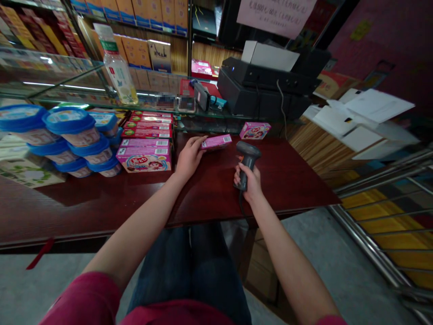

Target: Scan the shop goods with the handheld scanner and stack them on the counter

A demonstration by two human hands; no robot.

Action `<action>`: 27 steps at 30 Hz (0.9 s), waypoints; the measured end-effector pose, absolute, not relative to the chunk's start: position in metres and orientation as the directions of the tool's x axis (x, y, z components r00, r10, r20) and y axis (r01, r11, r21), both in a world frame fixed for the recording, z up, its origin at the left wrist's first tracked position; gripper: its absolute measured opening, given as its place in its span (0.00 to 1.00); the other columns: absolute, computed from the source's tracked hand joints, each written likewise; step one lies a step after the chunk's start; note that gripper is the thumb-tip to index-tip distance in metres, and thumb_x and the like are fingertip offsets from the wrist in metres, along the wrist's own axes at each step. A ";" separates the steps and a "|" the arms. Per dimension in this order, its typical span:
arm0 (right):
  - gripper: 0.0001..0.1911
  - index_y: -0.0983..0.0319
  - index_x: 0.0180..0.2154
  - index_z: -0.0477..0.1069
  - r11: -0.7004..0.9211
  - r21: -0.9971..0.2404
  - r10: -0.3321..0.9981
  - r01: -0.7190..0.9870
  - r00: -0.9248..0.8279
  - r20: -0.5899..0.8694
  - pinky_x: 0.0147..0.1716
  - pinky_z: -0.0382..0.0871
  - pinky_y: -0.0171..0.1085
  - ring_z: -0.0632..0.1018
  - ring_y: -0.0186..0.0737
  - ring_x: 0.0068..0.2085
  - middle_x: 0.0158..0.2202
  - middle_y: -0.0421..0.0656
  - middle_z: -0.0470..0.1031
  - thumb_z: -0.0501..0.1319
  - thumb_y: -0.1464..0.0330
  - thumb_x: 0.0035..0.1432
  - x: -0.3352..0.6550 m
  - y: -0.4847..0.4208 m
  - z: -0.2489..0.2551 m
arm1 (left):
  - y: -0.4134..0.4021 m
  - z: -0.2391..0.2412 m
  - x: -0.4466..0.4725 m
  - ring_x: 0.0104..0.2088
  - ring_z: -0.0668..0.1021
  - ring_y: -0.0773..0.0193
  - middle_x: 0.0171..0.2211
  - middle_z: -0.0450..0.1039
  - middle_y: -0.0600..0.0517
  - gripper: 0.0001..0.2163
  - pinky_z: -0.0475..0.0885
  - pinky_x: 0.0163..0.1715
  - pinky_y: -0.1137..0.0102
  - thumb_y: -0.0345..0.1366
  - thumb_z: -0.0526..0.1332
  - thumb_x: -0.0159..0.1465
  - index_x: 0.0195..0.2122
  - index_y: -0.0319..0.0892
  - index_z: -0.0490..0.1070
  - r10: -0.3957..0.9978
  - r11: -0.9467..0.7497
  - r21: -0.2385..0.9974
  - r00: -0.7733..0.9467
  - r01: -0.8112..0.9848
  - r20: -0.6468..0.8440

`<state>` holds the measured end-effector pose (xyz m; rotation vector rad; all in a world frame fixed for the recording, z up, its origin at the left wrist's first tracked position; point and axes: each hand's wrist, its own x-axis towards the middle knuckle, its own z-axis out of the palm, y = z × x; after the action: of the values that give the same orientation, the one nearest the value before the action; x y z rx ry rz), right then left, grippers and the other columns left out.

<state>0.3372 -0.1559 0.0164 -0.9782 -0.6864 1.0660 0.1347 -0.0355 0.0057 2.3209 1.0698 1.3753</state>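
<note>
My left hand (190, 158) is closed on the left end of a pink snack box (216, 141), whose barcode side faces up just above or on the dark red counter. In my right hand (249, 179) is a grey barcode scanner (248, 155), gripped by its handle, its head beside the box's right end. A cable hangs down from the handle. Behind the scanner another pink box (255, 131) stands on the counter. Left of my left hand are stacked pink boxes (145, 160), with red boxes (147, 125) behind them.
Blue-lidded tubs (72, 126) are stacked at the left. A drink bottle (117, 67) stands on the glass case (77, 85). Black machines (267, 85) sit at the back right, beside open white cartons (352, 113). A metal rack (382, 225) stands right of the counter (297, 180).
</note>
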 end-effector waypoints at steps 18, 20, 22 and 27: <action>0.24 0.56 0.43 0.66 0.402 -0.883 0.574 -0.242 0.818 0.038 0.14 0.62 0.30 0.68 0.30 0.15 0.19 0.27 0.67 0.73 0.60 0.45 0.454 -0.127 0.002 | -0.005 0.009 0.325 0.68 0.72 0.55 0.66 0.70 0.41 0.17 0.73 0.65 0.59 0.31 0.59 0.73 0.63 0.43 0.69 0.569 -0.819 0.370 0.540 0.439 0.620; 0.24 0.56 0.43 0.66 0.403 -0.877 0.583 -0.260 0.812 0.027 0.15 0.63 0.31 0.67 0.31 0.15 0.18 0.27 0.66 0.72 0.61 0.46 0.453 -0.126 0.002 | 0.009 0.009 0.344 0.69 0.71 0.55 0.66 0.71 0.41 0.18 0.72 0.65 0.59 0.30 0.59 0.73 0.63 0.43 0.69 0.566 -0.813 0.312 0.543 0.491 0.620; 0.23 0.56 0.44 0.66 0.413 -0.870 0.584 -0.269 0.811 0.026 0.15 0.64 0.31 0.67 0.31 0.15 0.19 0.27 0.66 0.71 0.62 0.47 0.452 -0.126 0.003 | 0.023 0.009 0.357 0.70 0.69 0.54 0.66 0.71 0.40 0.17 0.71 0.67 0.59 0.29 0.58 0.73 0.63 0.43 0.69 0.548 -0.817 0.260 0.552 0.515 0.629; 0.22 0.56 0.44 0.66 0.391 -0.878 0.597 -0.277 0.802 0.013 0.15 0.64 0.32 0.67 0.30 0.15 0.20 0.28 0.67 0.70 0.63 0.48 0.451 -0.127 0.004 | 0.048 0.012 0.369 0.74 0.64 0.54 0.64 0.74 0.40 0.17 0.71 0.66 0.58 0.27 0.53 0.74 0.61 0.41 0.71 0.531 -0.812 0.222 0.525 0.540 0.665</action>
<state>0.4514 -0.1268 0.0043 -1.0285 -0.3534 0.5701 0.3694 0.0475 0.0116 2.7541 0.9668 1.1937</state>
